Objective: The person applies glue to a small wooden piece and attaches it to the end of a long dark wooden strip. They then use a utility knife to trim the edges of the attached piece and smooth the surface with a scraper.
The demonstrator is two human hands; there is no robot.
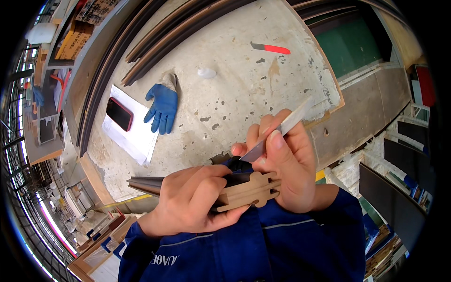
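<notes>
My left hand (190, 199) grips a short length of brown moulded trim (249, 190), its profiled cut end facing me near the middle of the view. My right hand (286, 162) is closed around a thin flat metal blade (282, 129), which slants up to the right. The blade's lower tip rests at the dark top edge of the trim, just above my left thumb. Both forearms wear blue sleeves.
A worn, stained worktable (235, 89) lies behind my hands. On it are a blue glove (162, 105), a dark phone with a red rim (119, 113) on white paper (136, 134), a red-handled tool (272, 48) and long dark mouldings (155, 42).
</notes>
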